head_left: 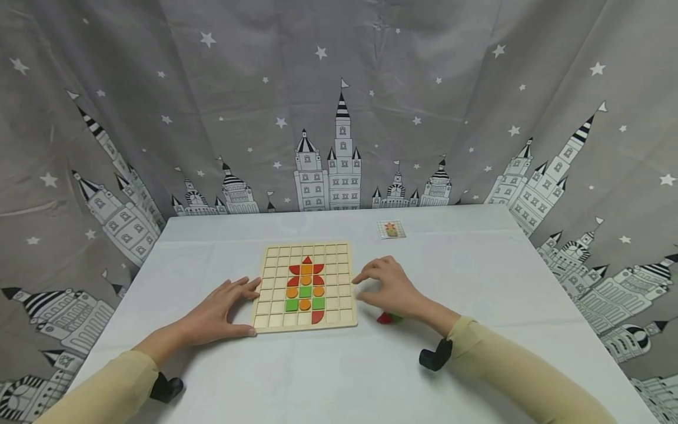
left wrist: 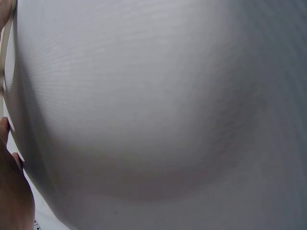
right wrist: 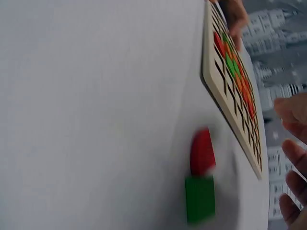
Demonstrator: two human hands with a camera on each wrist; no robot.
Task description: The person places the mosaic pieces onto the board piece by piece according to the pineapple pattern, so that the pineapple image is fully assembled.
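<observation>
A pale wooden grid board (head_left: 339,259) lies flat on the white table, with red, orange and green pieces forming a figure in its middle columns. My left hand (head_left: 212,318) rests at the board's left side, thumb by the near corner and fingertips by the edge. My right hand (head_left: 394,288) hovers just off the right edge, thumb and forefinger apart, and I see nothing between them. Beneath it on the table lie a loose red curved piece (right wrist: 203,152) and a green square piece (right wrist: 200,199), touching or nearly so. Pale fabric hides most of the left wrist view.
A small picture card (head_left: 391,229) with a coloured pattern on a grid lies behind the board to the right. A grey curtain (head_left: 238,106) printed with castles and stars surrounds the white table (head_left: 296,377) at the back and sides.
</observation>
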